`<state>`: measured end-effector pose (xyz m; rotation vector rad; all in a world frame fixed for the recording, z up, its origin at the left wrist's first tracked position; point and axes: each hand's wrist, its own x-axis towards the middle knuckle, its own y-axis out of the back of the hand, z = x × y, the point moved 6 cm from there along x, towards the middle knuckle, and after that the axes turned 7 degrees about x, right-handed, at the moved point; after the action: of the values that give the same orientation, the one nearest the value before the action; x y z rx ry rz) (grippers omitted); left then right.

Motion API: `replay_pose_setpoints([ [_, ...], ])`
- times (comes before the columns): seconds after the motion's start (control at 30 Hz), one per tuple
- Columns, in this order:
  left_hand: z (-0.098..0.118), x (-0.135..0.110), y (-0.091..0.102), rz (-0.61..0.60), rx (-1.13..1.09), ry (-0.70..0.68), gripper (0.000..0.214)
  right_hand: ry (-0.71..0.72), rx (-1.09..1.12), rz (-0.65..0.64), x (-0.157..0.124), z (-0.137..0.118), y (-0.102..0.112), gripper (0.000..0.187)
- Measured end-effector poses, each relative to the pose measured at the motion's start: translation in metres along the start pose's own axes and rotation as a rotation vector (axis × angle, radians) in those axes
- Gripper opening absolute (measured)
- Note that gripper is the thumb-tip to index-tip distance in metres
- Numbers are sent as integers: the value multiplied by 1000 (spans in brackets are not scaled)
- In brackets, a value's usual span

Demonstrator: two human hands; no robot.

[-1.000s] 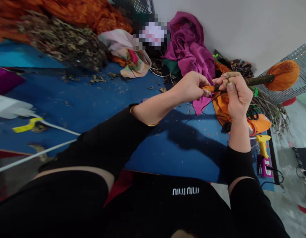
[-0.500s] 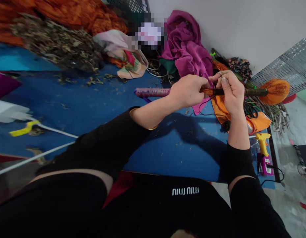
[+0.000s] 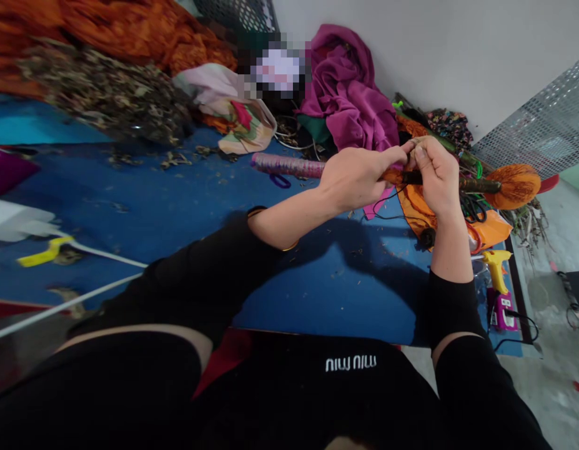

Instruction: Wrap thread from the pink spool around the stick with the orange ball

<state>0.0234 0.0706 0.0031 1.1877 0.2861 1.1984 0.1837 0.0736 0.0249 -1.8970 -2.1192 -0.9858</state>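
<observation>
Clasping stick [image 3: 408, 178] in left hand [image 3: 352, 178], pinching something unclear in right hand [image 3: 436, 172] — leaving tabletop [image 3: 317, 306] between grip and near edge [image 3: 289, 332].

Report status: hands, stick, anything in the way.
Left hand closed on stick. Right hand over it, nearer orange bulb; exact grip hidden. Thin black cord looping close to both hands.

The stick [image 3: 479, 185] is held by the left hand [image 3: 352, 178] and right hand [image 3: 436, 175] above the blue table [image 3: 289, 297]; its right end is capped by an orange bulb [image 3: 514, 186]; a glue gun [image 3: 498, 270] is positioned beside a purple socket box [image 3: 501, 310]
</observation>
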Motion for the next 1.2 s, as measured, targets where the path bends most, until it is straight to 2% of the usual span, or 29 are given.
replay_pose_setpoints([
  [0.17,2,0,-2,14,68,-89,34,-2,25,1,0,1,-3,52],
  [0.3,6,-1,-5,-6,167,-156,35,23,72,-15,0,0,-7,58],
  [0.43,6,-1,-2,-19,233,-160,38,-32,205,119,-2,0,3,58],
  [0.53,0,1,6,9,279,-143,41,-157,355,245,-7,-1,23,52],
  [0.6,-6,3,15,31,309,-124,42,-252,393,247,-12,-4,40,48],
  [0.73,-21,6,36,79,349,-104,40,-366,320,228,-27,-11,85,46],
  [0.87,-33,5,57,101,363,-130,41,-321,222,367,-43,-9,136,40],
  [1.0,-44,4,66,68,373,-156,41,-157,154,661,-51,2,177,37],
  [1.1,-51,5,65,29,304,-204,41,-139,149,783,-54,20,193,41],
  [1.2,-58,6,63,1,147,-255,39,-232,151,770,-57,43,199,46],
])
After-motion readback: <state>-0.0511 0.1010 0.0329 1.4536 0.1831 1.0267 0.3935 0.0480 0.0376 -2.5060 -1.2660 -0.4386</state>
